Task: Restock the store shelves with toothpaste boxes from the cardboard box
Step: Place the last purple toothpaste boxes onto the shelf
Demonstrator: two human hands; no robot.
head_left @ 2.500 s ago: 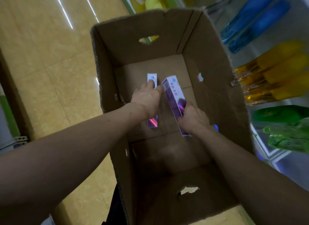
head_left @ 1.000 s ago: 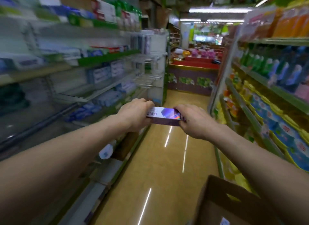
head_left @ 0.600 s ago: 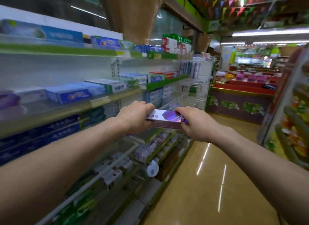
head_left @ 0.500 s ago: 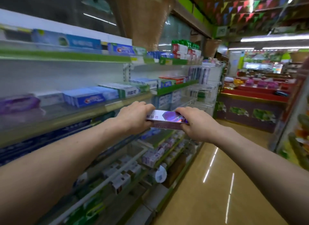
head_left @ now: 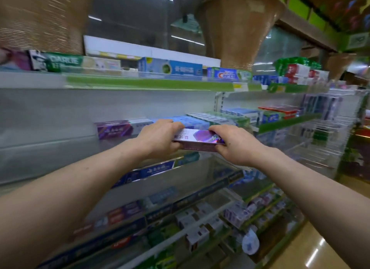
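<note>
Both forearms reach forward; the left hand (head_left: 158,140) is curled round the left end of the purple toothpaste box (head_left: 198,139) and the right hand (head_left: 234,146) round its right end, so the box is held level in the air between them. The box is in front of the middle shelf (head_left: 50,146), near a purple carton (head_left: 115,129) that lies there beside blue and green cartons. Farther up, the green-edged top shelf (head_left: 150,84) carries a Darlie box (head_left: 64,61) and a Crest box (head_left: 228,74), with a woven cone (head_left: 240,28) above.
</note>
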